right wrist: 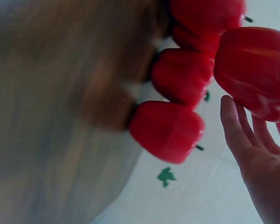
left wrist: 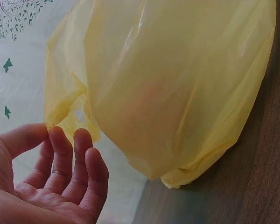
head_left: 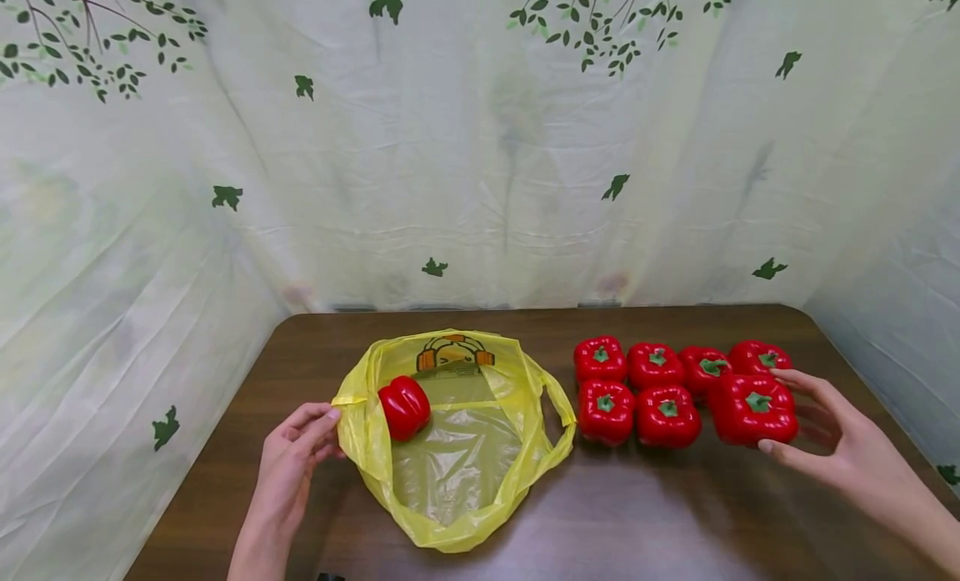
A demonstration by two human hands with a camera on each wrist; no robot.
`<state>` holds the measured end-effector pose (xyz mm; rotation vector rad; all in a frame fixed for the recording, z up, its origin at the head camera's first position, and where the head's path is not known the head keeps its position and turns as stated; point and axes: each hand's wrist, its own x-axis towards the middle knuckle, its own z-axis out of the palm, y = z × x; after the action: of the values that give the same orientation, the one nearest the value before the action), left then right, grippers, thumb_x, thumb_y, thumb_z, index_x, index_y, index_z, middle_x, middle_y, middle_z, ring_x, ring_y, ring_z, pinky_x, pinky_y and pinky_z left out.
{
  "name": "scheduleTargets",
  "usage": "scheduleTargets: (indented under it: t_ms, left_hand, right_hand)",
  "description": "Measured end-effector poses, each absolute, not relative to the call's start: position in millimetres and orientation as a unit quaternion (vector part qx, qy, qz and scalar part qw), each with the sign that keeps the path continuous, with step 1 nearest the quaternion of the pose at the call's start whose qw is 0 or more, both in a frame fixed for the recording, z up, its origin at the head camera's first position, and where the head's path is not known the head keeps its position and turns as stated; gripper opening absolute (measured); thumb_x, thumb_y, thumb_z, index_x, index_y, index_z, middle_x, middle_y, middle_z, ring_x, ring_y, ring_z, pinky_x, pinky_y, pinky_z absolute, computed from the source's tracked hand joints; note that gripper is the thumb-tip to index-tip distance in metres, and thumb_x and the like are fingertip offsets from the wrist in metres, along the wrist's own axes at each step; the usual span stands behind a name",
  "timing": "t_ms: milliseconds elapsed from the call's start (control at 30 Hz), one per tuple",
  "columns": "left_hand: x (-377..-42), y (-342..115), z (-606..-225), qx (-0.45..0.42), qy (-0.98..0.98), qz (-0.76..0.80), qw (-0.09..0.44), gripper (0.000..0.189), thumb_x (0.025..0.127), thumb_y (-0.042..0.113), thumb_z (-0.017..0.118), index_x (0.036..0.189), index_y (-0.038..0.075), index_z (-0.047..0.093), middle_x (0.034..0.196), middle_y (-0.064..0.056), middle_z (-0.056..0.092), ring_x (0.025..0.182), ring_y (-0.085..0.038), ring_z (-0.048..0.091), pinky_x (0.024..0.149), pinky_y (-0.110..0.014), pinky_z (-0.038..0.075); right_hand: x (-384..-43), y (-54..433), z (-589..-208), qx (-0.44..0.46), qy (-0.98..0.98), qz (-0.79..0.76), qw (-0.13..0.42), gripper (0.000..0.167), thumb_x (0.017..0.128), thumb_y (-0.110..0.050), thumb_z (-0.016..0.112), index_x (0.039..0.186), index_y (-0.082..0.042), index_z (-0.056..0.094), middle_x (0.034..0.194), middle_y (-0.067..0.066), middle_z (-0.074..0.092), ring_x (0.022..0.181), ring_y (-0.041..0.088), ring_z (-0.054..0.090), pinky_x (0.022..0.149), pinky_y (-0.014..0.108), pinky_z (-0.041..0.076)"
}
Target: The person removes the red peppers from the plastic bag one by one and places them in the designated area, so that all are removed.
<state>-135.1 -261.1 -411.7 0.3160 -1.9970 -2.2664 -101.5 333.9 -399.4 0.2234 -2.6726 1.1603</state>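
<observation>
A yellow plastic bag (head_left: pixel 468 535) stands with its mouth spread wide on the table. My left hand (head_left: pixel 296 448) pinches the bag's left handle between thumb and forefinger; in the left wrist view, the other fingers of that hand (left wrist: pixel 60 172) are loosely bent beside the yellow film. One red bell pepper (head_left: pixel 405 408) lies on its side within the bag, at its left. At the right, my right hand (head_left: pixel 840 435) grips another red bell pepper (head_left: pixel 752 423) from its right side. That pepper (right wrist: pixel 256 70) appears raised off the table in the right wrist view.
Several red bell peppers (head_left: pixel 606 413) with green stems sit in two rows right of the bag. The brown wooden table (head_left: pixel 600 514) ends at a pale curtain (head_left: pixel 450 189) with leaf prints. A small dark object (head_left: pixel 330 577) shows at the front edge.
</observation>
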Motion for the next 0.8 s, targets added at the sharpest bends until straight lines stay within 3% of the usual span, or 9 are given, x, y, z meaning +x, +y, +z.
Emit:
scheduleTargets:
  t_ms: [300, 500, 567, 667, 800]
  left_hand:
    - [-135.6, -260.9, -412.2, 0.101, -0.655, -0.747, 0.05, 0.008, 0.094, 0.015, 0.069, 0.095, 0.007, 0.066, 0.081, -0.002, 0.068, 0.067, -0.015, 0.063, 0.063, -0.034, 0.056]
    - [-135.8, -260.5, -412.6, 0.102, -0.657, -0.745, 0.048, 0.01, 0.094, 0.016, 0.069, 0.095, 0.006, 0.066, 0.081, -0.002, 0.067, 0.067, -0.015, 0.063, 0.063, -0.033, 0.056]
    - [-135.9, -260.3, -412.7, 0.103, -0.657, -0.745, 0.048, 0.01, 0.094, 0.016, 0.069, 0.095, 0.006, 0.066, 0.081, -0.002, 0.067, 0.067, -0.015, 0.063, 0.063, -0.033, 0.056]
    - [-136.1, -259.9, -412.7, 0.104, -0.657, -0.745, 0.047, 0.01, 0.094, 0.016, 0.069, 0.095, 0.007, 0.066, 0.081, -0.002, 0.067, 0.067, -0.015, 0.063, 0.063, -0.033, 0.056]
    - [-136.4, -259.4, -412.6, 0.103, -0.657, -0.746, 0.047, 0.01, 0.094, 0.016, 0.069, 0.095, 0.007, 0.066, 0.081, -0.002, 0.067, 0.067, -0.015, 0.063, 0.063, -0.032, 0.056]
  right_hand:
    - [-103.0, 342.6, -421.2, 0.053, -0.903, 0.419, 0.082, 0.075, 0.082, -0.016, 0.082, 0.144, -0.011, 0.04, 0.12, -0.021, 0.047, 0.096, -0.015, 0.052, 0.069, 0.014, 0.052]
    - [-109.0, 345.7, -436.5, 0.063, -0.907, 0.413, 0.051, 0.069, 0.084, -0.015, 0.08, 0.141, -0.007, 0.041, 0.126, -0.01, 0.044, 0.096, -0.014, 0.051, 0.07, 0.018, 0.054]
    - [-110.9, 346.7, -440.2, 0.059, -0.912, 0.404, 0.043, 0.07, 0.084, -0.016, 0.08, 0.142, -0.006, 0.041, 0.129, -0.001, 0.046, 0.097, -0.008, 0.054, 0.068, 0.02, 0.054]
    - [-113.3, 346.7, -444.2, 0.048, -0.921, 0.385, 0.035, 0.071, 0.084, -0.019, 0.08, 0.143, -0.005, 0.041, 0.133, 0.015, 0.047, 0.1, 0.016, 0.063, 0.066, 0.022, 0.054]
    - [-115.2, 344.7, -446.2, 0.042, -0.923, 0.382, 0.031, 0.073, 0.085, -0.021, 0.079, 0.143, -0.003, 0.039, 0.135, 0.024, 0.046, 0.1, 0.044, 0.061, 0.065, 0.023, 0.053]
